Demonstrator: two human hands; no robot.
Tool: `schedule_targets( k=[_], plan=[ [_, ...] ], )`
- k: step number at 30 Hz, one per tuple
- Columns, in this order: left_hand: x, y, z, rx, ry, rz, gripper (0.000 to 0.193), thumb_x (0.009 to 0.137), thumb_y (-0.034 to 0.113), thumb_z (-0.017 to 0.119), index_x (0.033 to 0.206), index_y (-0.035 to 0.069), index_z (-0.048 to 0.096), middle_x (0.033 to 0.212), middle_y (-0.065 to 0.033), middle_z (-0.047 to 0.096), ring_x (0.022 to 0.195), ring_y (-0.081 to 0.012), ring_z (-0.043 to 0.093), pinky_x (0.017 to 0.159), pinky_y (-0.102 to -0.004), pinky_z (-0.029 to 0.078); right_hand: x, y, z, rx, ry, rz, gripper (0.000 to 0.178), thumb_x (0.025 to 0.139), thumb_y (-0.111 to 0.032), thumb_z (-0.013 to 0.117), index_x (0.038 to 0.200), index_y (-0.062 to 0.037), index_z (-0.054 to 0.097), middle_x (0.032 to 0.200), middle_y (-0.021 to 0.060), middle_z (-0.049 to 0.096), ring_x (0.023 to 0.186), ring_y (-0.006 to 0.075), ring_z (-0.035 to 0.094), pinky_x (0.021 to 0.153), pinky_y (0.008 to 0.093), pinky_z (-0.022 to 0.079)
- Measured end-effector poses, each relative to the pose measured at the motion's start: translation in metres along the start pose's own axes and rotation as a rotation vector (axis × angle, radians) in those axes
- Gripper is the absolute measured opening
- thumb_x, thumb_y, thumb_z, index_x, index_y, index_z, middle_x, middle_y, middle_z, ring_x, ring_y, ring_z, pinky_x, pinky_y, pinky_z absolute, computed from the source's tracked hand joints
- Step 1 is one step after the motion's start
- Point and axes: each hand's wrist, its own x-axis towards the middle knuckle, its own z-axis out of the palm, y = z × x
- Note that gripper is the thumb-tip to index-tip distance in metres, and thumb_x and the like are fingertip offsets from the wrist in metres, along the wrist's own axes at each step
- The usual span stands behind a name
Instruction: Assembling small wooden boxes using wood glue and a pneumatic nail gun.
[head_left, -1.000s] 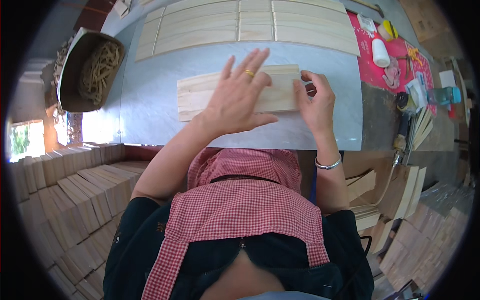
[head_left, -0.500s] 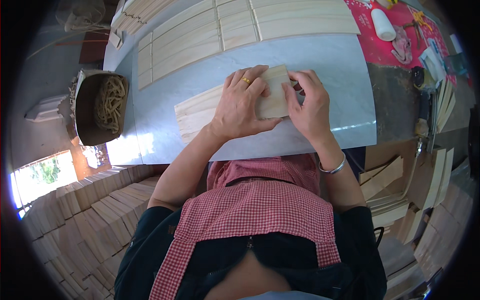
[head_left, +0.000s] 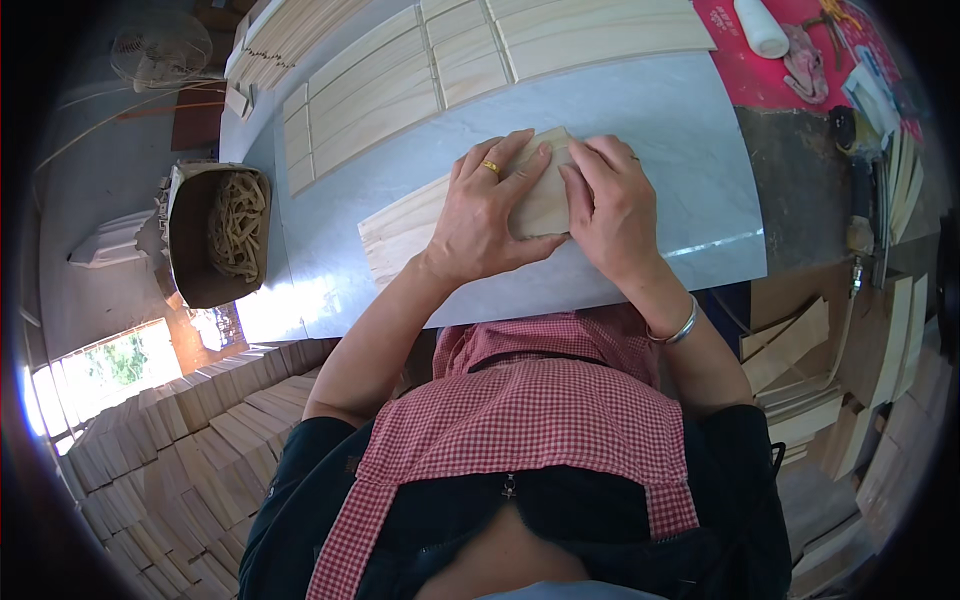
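Has a flat wooden board (head_left: 405, 225) on the pale grey table (head_left: 685, 130), near the edge by the lap, slanted with its right end farther away. Clamps the left hand (head_left: 487, 205) over the board, fingers bent on top and thumb stretched out by the near edge. Clamps the right hand (head_left: 615, 200) on the right end, thumb and fingers close together. Cannot tell the exact spot of the right fingertips, partly hidden there. Has both hands nearly touching over the wood.

A second ago, held the left fingers up and straighter, with a bigger gap between the hands; now curls them down on the wood.

Wears a gold ring (head_left: 490, 167) on the left hand, a silver bangle (head_left: 678, 325) on the right wrist, and a red and white checked apron (head_left: 540, 420).

Past the board, has a long wooden panel (head_left: 380, 95) with grooves across it. Farther off at the left, has a pile of thin slats (head_left: 290, 45). Shows more of the left side than a second ago, with a round fan (head_left: 160, 48) now in sight. By the table's left edge, has an open box (head_left: 190, 255) with loopy wood strips (head_left: 240, 230) inside. At the far right, has a white bottle (head_left: 762, 28) and a pink rag (head_left: 805, 65) on a red mat (head_left: 740, 80). Low at the left, has many stacked wood pieces (head_left: 190, 450).
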Motion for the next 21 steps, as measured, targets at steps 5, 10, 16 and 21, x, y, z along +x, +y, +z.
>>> schedule_targets(
  k=[5, 10, 16, 21],
  plan=[
    [0.001, -0.001, 0.001, -0.035, 0.030, 0.005, 0.082, 0.065, 0.040, 0.086, 0.136, 0.006, 0.064, 0.142, -0.0187, 0.053, 0.124, -0.0367, 0.051, 0.104, -0.0473, 0.041, -0.003, 0.003, 0.002, 0.081, 0.041, 0.021, 0.027, 0.083, 0.002, 0.071, 0.108, -0.0009, 0.063, 0.097, 0.0082, 0.059, 0.081, 0.0238, 0.057, 0.070, 0.0332, 0.050],
    [-0.001, -0.002, 0.002, -0.069, 0.046, -0.005, 0.083, 0.065, 0.040, 0.087, 0.137, 0.006, 0.064, 0.142, -0.0190, 0.054, 0.123, -0.0366, 0.051, 0.103, -0.0467, 0.043, -0.014, -0.004, -0.003, 0.420, 0.022, 0.392, 0.029, 0.083, 0.000, 0.072, 0.110, -0.0002, 0.063, 0.095, 0.0080, 0.059, 0.081, 0.0237, 0.056, 0.071, 0.0338, 0.050],
    [0.000, -0.003, 0.004, -0.021, 0.051, 0.026, 0.083, 0.065, 0.040, 0.087, 0.137, 0.006, 0.063, 0.142, -0.0190, 0.053, 0.121, -0.0360, 0.052, 0.102, -0.0463, 0.044, -0.019, 0.002, 0.003, 0.185, 0.032, 0.187, 0.030, 0.087, -0.001, 0.072, 0.116, 0.0003, 0.065, 0.102, 0.0084, 0.063, 0.079, 0.0200, 0.061, 0.070, 0.0304, 0.053],
    [0.001, -0.001, 0.002, -0.019, 0.064, 0.033, 0.082, 0.065, 0.039, 0.086, 0.137, 0.005, 0.063, 0.142, -0.0190, 0.053, 0.120, -0.0357, 0.051, 0.102, -0.0460, 0.044, -0.026, -0.003, -0.012, 0.296, 0.026, 0.213, 0.027, 0.083, 0.000, 0.073, 0.110, -0.0001, 0.066, 0.099, 0.0084, 0.062, 0.082, 0.0230, 0.059, 0.072, 0.0328, 0.050]
  ],
)
